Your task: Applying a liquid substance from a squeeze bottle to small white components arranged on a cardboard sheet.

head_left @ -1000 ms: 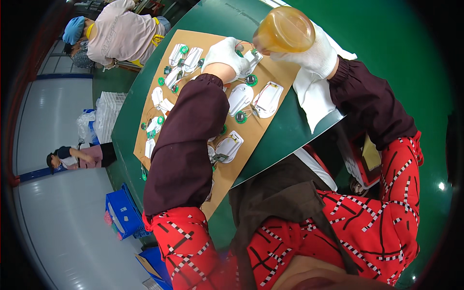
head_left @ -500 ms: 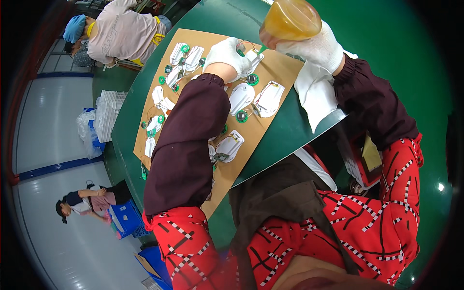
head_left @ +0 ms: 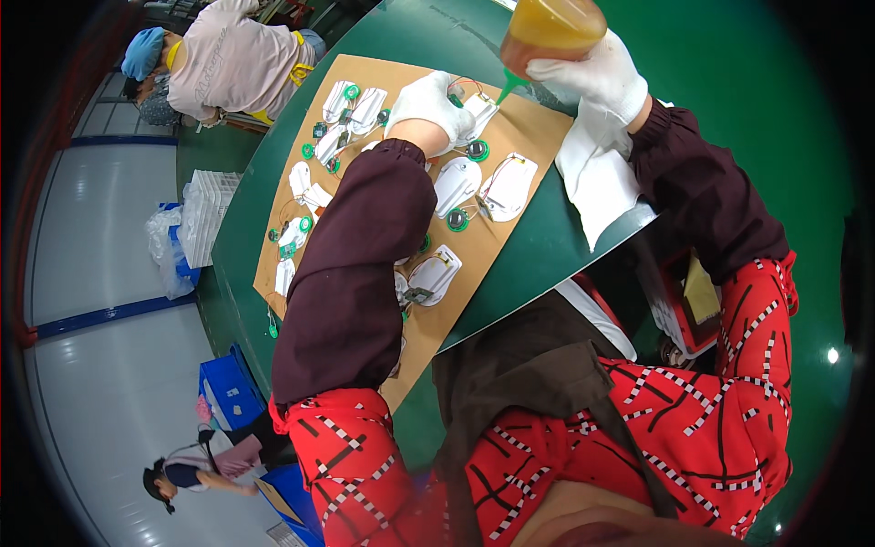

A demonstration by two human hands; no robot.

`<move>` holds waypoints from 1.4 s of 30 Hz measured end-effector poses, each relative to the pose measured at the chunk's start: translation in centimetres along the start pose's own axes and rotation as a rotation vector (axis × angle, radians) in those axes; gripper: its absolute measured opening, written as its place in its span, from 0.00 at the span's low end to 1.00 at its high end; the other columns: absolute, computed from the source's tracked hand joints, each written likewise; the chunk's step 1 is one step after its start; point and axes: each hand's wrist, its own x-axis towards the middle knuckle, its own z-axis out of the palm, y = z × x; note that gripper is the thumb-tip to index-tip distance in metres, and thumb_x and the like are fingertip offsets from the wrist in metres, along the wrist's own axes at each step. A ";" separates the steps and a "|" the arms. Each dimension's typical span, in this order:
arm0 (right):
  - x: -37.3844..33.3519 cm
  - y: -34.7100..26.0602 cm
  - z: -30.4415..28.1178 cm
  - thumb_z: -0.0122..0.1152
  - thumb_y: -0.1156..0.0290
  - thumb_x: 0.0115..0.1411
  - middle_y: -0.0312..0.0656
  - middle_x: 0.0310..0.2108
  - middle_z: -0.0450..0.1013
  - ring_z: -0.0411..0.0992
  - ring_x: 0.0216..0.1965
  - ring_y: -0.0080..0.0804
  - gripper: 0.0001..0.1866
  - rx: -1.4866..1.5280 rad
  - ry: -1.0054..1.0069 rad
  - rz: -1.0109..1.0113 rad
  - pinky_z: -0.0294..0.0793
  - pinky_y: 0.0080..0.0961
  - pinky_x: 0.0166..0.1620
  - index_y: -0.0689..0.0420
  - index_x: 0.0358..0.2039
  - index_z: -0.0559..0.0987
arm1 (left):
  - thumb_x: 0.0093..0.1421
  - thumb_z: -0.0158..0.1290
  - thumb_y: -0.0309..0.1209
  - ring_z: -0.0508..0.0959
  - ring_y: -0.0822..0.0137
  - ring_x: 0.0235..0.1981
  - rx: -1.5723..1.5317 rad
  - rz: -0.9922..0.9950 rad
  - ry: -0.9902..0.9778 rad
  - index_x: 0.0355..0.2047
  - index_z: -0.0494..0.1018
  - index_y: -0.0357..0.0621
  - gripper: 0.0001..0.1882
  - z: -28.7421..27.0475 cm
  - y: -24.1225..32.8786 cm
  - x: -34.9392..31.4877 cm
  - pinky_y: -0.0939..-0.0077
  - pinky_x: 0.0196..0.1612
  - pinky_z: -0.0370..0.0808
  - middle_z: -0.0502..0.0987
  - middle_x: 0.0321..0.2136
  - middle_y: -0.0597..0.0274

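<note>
My right hand [head_left: 597, 82], in a white glove, grips a squeeze bottle [head_left: 551, 35] of amber liquid, tilted with its green nozzle pointing down-left. The nozzle tip is close to the right end of a white plastic shell [head_left: 483, 108] with red wires; contact cannot be made out. My left hand [head_left: 427, 111], also gloved, has its fingers closed at that shell's left end, with a green round part beside the fingertips. Below lie more white shells [head_left: 456, 185] and a black-and-green round component [head_left: 477, 150]. My left sleeve hides some of the pieces.
A brown cardboard sheet [head_left: 469, 305] carries the parts on a green table [head_left: 519, 264]. A white cloth [head_left: 588, 178] hangs at the table's right edge. One co-worker [head_left: 237, 64] is at far left; another person [head_left: 214, 460] stands lower left beside blue bins [head_left: 228, 387].
My right hand has tipped the bottle more upright, nozzle downward, and its green nozzle now shows clearly. My left hand stays at the shell. The person at lower left has moved down the picture.
</note>
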 end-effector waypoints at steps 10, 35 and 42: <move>2.5 -4.4 -2.2 0.54 0.65 0.54 0.36 0.30 0.67 0.69 0.31 0.28 0.16 0.791 0.172 0.156 0.72 0.24 0.36 0.59 0.41 0.66 | 0.38 0.58 0.35 0.76 0.60 0.33 -0.036 0.026 -0.047 0.41 0.69 0.37 0.27 -0.6 0.1 -0.2 0.75 0.39 0.71 0.75 0.32 0.49; 6.5 -5.6 1.4 0.59 0.64 0.52 0.39 0.37 0.70 0.71 0.36 0.29 0.16 0.631 0.020 0.255 0.71 0.24 0.38 0.58 0.38 0.72 | 0.46 0.52 0.36 0.75 0.56 0.35 0.026 -0.036 0.051 0.33 0.77 0.46 0.14 -4.9 -4.8 -0.1 0.71 0.41 0.70 0.76 0.31 0.50; 3.4 -1.6 -2.6 0.58 0.63 0.53 0.40 0.40 0.72 0.69 0.43 0.28 0.20 0.374 -0.146 0.077 0.69 0.28 0.45 0.59 0.45 0.72 | 0.48 0.49 0.41 0.73 0.49 0.31 0.327 0.097 0.174 0.22 0.73 0.42 0.14 -0.9 -0.3 1.1 0.60 0.43 0.66 0.74 0.24 0.47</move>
